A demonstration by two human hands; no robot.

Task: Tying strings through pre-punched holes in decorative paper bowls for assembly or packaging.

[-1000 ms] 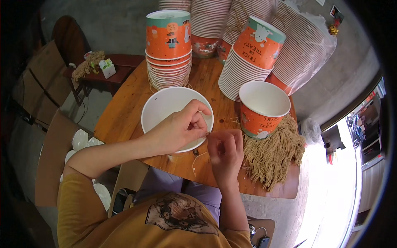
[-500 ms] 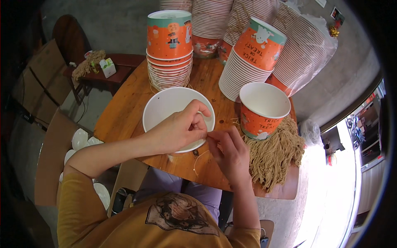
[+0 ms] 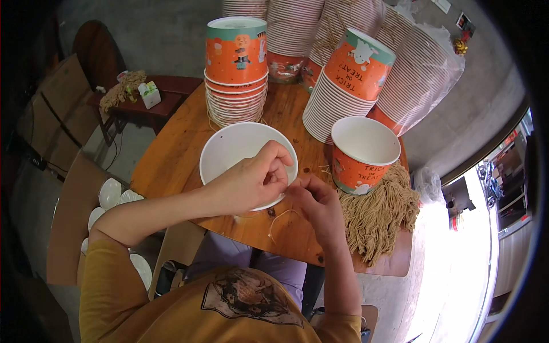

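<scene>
Standing mouth-up on the desk [image 3: 171, 160], bucket [image 3: 229, 151] sits close to the body, probably for two-handed reach. Left hand [image 3: 246, 180] at its right rim, grip narrow, likely steadying; cannot tell what it holds. Right hand [image 3: 321, 211] pinches, apparently on cord [image 3: 273, 222] (free end curving below). Yarn [image 3: 377, 223] lies right, presumably for handiness.

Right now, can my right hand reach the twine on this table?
Probably yes: the twine lies just right of your right hand, its near strands uncovered. An orange cup seems to block only its far end, but that hand is busy beside your left hand.
</scene>
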